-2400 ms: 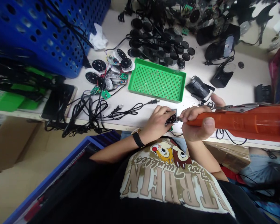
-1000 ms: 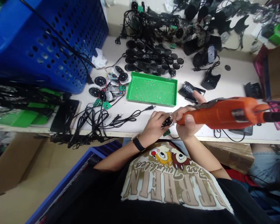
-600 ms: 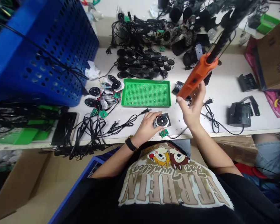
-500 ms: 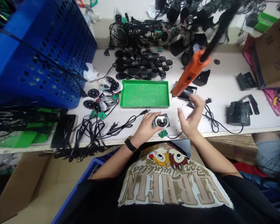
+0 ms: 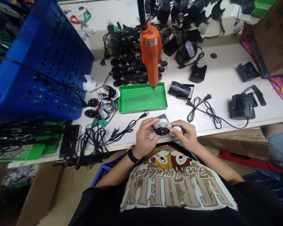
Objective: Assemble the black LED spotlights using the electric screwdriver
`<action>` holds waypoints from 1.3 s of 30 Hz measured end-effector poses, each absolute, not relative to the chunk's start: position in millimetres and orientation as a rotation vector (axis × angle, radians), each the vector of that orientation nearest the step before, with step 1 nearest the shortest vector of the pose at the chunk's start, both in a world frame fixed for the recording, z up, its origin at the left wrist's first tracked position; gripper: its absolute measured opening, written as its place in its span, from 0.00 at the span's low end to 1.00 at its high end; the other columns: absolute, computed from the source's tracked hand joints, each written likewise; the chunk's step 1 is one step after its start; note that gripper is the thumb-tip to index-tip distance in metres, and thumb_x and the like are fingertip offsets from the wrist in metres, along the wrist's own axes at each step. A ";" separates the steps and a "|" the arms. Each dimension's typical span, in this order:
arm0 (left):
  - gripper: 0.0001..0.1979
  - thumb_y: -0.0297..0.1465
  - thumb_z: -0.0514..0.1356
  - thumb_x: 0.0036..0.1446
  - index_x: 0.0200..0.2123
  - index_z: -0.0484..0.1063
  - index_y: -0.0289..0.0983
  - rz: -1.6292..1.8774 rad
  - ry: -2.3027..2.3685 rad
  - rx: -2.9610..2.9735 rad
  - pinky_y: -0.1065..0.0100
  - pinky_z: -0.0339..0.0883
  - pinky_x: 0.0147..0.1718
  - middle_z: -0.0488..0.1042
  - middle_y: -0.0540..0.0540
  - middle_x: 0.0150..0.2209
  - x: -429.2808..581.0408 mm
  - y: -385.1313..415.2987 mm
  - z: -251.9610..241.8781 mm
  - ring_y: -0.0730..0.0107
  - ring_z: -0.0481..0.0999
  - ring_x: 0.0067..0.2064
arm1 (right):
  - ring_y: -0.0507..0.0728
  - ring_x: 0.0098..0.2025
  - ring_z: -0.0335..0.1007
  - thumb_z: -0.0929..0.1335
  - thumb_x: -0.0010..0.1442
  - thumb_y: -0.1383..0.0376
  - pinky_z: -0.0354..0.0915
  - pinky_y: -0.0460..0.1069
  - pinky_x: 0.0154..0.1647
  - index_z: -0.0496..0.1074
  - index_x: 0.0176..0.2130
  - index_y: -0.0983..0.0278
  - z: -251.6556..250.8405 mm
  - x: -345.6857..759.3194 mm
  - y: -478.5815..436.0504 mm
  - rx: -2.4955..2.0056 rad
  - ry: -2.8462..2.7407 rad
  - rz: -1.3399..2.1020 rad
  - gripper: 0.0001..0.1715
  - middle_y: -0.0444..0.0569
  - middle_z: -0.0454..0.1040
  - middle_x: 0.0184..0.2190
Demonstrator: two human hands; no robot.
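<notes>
My left hand (image 5: pixel 145 135) and my right hand (image 5: pixel 186 134) both grip a small round black and white disc assembly (image 5: pixel 162 127), lifted just above the white workbench's (image 5: pixel 226 86) front edge. My left wrist wears a black watch (image 5: pixel 131 155). The orange electric screwdriver (image 5: pixel 150 56) hangs free on its cable, its tip over the far edge of the green perforated tray (image 5: pixel 142 97). Neither hand touches it.
A blue perforated crate (image 5: pixel 37 66) stands at the left. Black discs and circuit boards (image 5: pixel 101 100) lie beside the tray, with tangled black cords (image 5: pixel 94 138) at the front left. Black housings (image 5: pixel 242 106), a power cord (image 5: pixel 202 108) and a cardboard box (image 5: pixel 271 34) are on the right.
My right hand let go of the orange screwdriver, which swung up and back over the tray. Both hands now hold the disc assembly, lifted off the bench.
</notes>
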State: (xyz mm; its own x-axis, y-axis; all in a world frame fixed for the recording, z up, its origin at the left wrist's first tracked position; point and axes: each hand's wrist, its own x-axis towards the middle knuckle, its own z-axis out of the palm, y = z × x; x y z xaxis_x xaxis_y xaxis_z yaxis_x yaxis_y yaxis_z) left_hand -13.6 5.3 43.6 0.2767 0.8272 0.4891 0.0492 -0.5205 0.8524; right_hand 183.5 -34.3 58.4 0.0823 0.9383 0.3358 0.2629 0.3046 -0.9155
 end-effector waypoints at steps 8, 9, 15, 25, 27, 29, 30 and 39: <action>0.29 0.33 0.69 0.62 0.65 0.69 0.47 1.165 0.467 1.298 0.59 0.76 0.57 0.70 0.39 0.64 -12.6 3.5 71.2 0.59 0.76 0.60 | 0.55 0.35 0.83 0.75 0.61 0.71 0.78 0.51 0.35 0.84 0.43 0.53 68.8 189.9 -29.5 -1.036 -1.384 0.508 0.13 0.44 0.86 0.34; 0.27 0.34 0.70 0.62 0.63 0.71 0.46 1.145 0.493 1.253 0.61 0.76 0.57 0.71 0.40 0.63 -11.6 3.2 71.9 0.60 0.77 0.59 | 0.55 0.34 0.82 0.75 0.61 0.71 0.77 0.51 0.34 0.84 0.43 0.53 69.8 189.7 -29.8 -1.030 -1.392 0.492 0.14 0.44 0.86 0.34; 0.26 0.29 0.73 0.58 0.58 0.74 0.47 0.940 0.598 1.072 0.61 0.74 0.58 0.77 0.44 0.58 -6.5 0.5 76.5 0.64 0.80 0.56 | 0.55 0.34 0.80 0.75 0.62 0.65 0.75 0.50 0.36 0.83 0.38 0.57 74.2 190.9 -33.6 -1.164 -1.313 0.643 0.03 0.45 0.85 0.33; 0.24 0.35 0.69 0.63 0.61 0.74 0.45 0.635 0.511 1.231 0.56 0.72 0.59 0.76 0.40 0.61 -8.3 4.7 81.1 0.56 0.77 0.61 | 0.50 0.28 0.67 0.80 0.52 0.50 0.68 0.46 0.31 0.77 0.32 0.60 105.8 230.5 -48.5 -1.057 -0.606 1.075 0.19 0.42 0.74 0.27; 0.19 0.36 0.66 0.67 0.60 0.74 0.44 0.627 0.593 1.321 0.55 0.72 0.60 0.75 0.40 0.61 -0.5 13.2 80.8 0.57 0.77 0.61 | 0.50 0.28 0.65 0.79 0.54 0.52 0.67 0.45 0.31 0.77 0.32 0.60 111.8 237.7 -50.3 -1.075 -0.607 1.040 0.16 0.42 0.73 0.27; 0.19 0.38 0.62 0.69 0.61 0.73 0.43 0.619 0.635 1.509 0.53 0.69 0.64 0.73 0.39 0.64 13.5 25.6 81.0 0.56 0.74 0.65 | 0.49 0.27 0.63 0.79 0.54 0.54 0.64 0.44 0.29 0.76 0.30 0.61 113.0 243.9 -49.3 -1.081 -0.600 1.010 0.16 0.41 0.70 0.25; 0.20 0.38 0.61 0.70 0.62 0.72 0.43 0.607 0.643 1.630 0.52 0.67 0.66 0.71 0.39 0.66 22.9 32.8 80.8 0.55 0.71 0.67 | 0.49 0.26 0.61 0.79 0.54 0.54 0.62 0.44 0.27 0.75 0.28 0.62 111.9 247.1 -48.1 -1.075 -0.589 0.991 0.16 0.41 0.68 0.24; 0.29 0.34 0.62 0.66 0.68 0.64 0.34 0.509 0.834 1.973 0.49 0.49 0.75 0.59 0.31 0.74 143.4 101.8 67.7 0.50 0.56 0.76 | 0.50 0.28 0.60 0.75 0.55 0.57 0.60 0.45 0.27 0.72 0.27 0.62 76.8 271.5 -40.1 -1.112 -0.445 0.908 0.14 0.42 0.67 0.26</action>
